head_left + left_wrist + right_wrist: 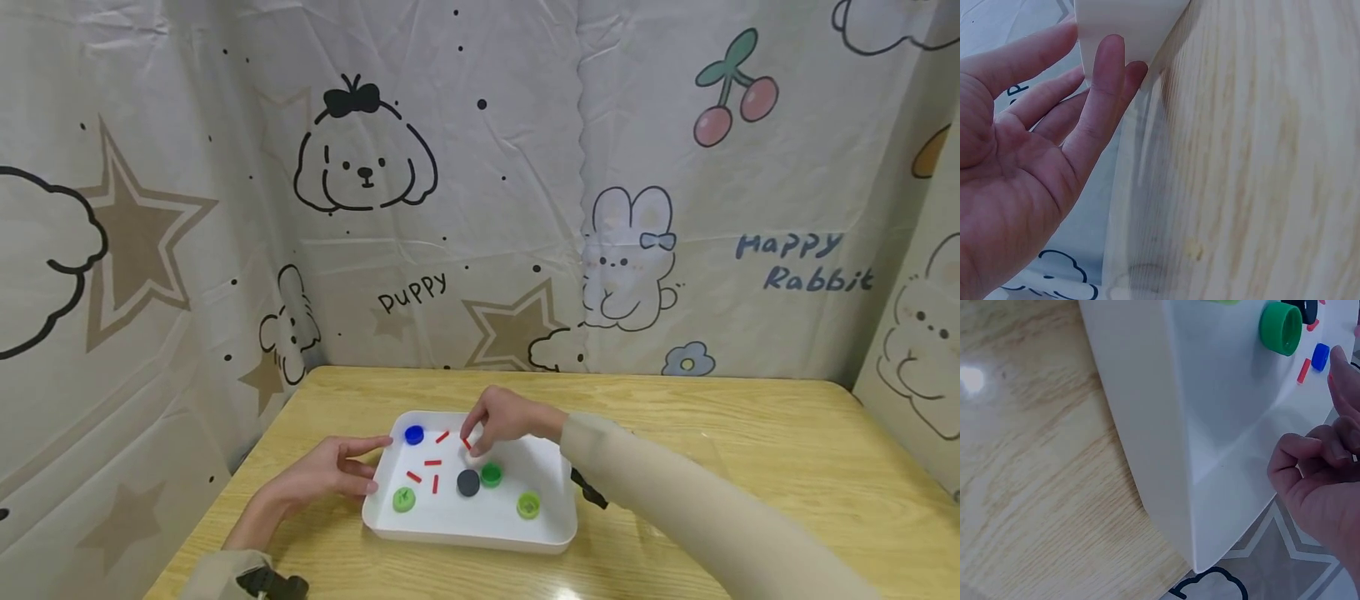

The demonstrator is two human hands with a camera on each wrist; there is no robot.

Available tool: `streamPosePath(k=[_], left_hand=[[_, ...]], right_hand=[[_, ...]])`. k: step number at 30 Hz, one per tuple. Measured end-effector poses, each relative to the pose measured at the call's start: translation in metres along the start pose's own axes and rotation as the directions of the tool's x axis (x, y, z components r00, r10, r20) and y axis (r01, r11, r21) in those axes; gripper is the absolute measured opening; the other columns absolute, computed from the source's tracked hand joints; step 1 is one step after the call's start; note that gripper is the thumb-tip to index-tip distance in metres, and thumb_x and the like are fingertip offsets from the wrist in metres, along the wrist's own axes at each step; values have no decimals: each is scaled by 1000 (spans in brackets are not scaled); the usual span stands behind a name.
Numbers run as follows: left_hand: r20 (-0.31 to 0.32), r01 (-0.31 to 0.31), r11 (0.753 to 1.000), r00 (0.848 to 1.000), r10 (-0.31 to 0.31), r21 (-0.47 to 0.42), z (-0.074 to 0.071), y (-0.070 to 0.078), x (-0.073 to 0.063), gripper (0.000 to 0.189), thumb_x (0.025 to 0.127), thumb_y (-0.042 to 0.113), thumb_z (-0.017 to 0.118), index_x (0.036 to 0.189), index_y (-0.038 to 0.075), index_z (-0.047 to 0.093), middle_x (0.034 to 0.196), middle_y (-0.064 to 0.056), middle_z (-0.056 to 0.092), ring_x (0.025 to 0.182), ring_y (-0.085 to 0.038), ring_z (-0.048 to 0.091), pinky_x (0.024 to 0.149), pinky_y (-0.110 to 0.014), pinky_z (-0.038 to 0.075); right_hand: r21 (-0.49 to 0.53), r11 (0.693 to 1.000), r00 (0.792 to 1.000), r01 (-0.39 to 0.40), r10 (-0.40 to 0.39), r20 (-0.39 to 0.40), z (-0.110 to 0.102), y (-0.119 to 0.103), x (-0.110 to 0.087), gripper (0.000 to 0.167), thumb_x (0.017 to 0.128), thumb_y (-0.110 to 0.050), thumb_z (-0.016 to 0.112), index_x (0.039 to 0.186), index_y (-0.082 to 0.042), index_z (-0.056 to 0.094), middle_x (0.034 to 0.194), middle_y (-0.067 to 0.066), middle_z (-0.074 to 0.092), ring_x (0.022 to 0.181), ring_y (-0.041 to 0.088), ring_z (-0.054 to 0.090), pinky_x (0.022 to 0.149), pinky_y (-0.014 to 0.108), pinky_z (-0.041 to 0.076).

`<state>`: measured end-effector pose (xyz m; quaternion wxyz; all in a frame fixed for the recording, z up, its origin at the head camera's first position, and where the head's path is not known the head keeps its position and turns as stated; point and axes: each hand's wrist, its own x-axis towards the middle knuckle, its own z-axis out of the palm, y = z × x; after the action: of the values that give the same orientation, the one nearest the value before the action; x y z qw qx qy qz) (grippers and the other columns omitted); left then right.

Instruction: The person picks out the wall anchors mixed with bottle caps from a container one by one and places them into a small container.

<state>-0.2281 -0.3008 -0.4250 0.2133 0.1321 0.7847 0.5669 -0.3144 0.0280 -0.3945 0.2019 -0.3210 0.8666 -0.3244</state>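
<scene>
The left wrist view's top edge crops the white tray (1138, 28).

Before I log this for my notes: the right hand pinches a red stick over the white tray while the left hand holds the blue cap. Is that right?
Not quite. The head view shows the left hand touching the white tray, not holding the blue cap; the rest stands.

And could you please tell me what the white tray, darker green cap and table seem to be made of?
White tray: probably plastic, smooth and satin, with thin, even walls. Darker green cap: likely plastic, slightly shiny, uniformly coloured and hollow. Table: wood or wood-look laminate, glossy; grain and a bright reflection show.
</scene>
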Motion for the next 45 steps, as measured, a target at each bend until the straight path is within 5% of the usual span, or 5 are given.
streamPosePath(k=[24,31,37,41,45], left_hand=[[-19,25,999,1000,-24,22,-1,-4,2,78,90,7,82,158,-3,44,153,-30,49,123,-36,67,89,-44,61],[-16,14,1000,1000,-14,21,1,-2,1,78,91,7,81,158,-3,43,156,-30,46,124,-37,66,90,-44,61],[-14,12,1000,1000,-12,25,1,0,1,78,91,7,82,158,-3,43,155,-31,46,124,-36,66,90,-44,61],[-10,8,1000,1000,-8,22,1,0,0,78,91,7,81,158,-4,42,157,-31,44,124,-37,66,90,-44,61],[-17,15,1000,1000,-14,22,0,-1,0,78,91,8,81,158,-3,43,156,-30,46,124,-36,66,90,-44,61]], right_hand=[[274,962,996,0,23,-81,-15,2,-50,24,84,-10,88,107,-12,83,62,-4,29,59,14,30,60,28,29],[243,969,987,-40,76,-140,-22,5,-65,23,83,-15,90,105,-17,84,90,-4,62,89,18,48,79,36,39],[273,962,983,-28,76,-167,-25,3,-83,24,82,-13,90,105,-15,85,112,-2,74,114,23,60,102,46,47],[293,956,976,-29,90,-196,-26,2,-94,26,82,-14,91,107,-14,84,82,-6,60,94,18,57,86,38,48],[313,949,969,-31,105,-223,-29,1,-106,28,84,-14,89,111,-11,83,66,-2,27,68,18,33,67,33,30]])
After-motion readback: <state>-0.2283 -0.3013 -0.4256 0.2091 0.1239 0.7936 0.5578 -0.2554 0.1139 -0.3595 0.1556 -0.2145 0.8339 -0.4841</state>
